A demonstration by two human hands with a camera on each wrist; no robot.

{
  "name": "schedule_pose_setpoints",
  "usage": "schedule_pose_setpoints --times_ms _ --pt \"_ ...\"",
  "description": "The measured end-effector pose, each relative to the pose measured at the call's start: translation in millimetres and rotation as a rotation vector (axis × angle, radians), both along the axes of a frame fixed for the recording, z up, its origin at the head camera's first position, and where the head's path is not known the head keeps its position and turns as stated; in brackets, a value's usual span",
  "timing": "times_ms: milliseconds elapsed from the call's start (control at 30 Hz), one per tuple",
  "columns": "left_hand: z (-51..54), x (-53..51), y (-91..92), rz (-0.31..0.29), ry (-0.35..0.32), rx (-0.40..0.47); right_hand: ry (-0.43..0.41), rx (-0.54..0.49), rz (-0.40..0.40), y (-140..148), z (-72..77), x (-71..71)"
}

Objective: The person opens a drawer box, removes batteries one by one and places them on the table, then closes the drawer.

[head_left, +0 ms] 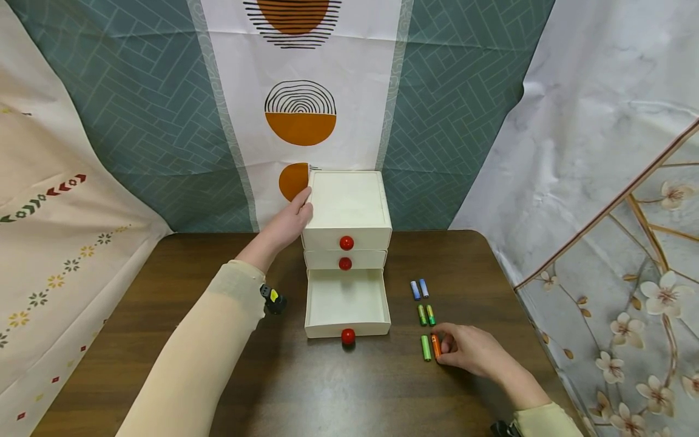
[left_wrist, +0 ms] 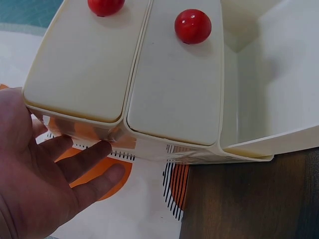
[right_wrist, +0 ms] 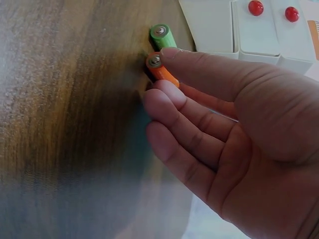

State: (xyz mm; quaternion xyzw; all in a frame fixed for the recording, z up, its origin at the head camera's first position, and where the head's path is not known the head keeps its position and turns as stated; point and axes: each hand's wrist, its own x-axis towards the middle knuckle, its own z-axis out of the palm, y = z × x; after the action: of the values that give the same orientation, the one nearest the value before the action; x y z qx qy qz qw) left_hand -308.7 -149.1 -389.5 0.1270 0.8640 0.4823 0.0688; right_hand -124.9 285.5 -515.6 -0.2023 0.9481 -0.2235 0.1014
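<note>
A small white drawer cabinet (head_left: 349,200) stands at the back of the table, its bottom drawer (head_left: 346,303) pulled out and holding nothing. My left hand (head_left: 289,221) rests at the cabinet's upper left edge; in the left wrist view its fingers (left_wrist: 84,162) extend loosely along the side wall. To the right of the drawer, my right hand (head_left: 472,351) pinches an orange battery (head_left: 435,346) between thumb and index finger. That battery lies on the table beside a light green battery (head_left: 426,348). In the right wrist view, the thumb touches the orange battery (right_wrist: 162,72) near its tip.
Two darker green batteries (head_left: 426,315) and two blue batteries (head_left: 419,289) lie in pairs beyond the orange one. Red round knobs (head_left: 346,243) stick out from the drawer fronts. Fabric hangs behind the table (head_left: 349,394) and on both sides.
</note>
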Motion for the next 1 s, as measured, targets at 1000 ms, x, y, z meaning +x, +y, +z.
schedule_pose_setpoints --times_ms 1000 --pt "1.7 -1.1 1.1 0.005 0.003 -0.038 0.047 -0.103 -0.027 -38 39.4 1.3"
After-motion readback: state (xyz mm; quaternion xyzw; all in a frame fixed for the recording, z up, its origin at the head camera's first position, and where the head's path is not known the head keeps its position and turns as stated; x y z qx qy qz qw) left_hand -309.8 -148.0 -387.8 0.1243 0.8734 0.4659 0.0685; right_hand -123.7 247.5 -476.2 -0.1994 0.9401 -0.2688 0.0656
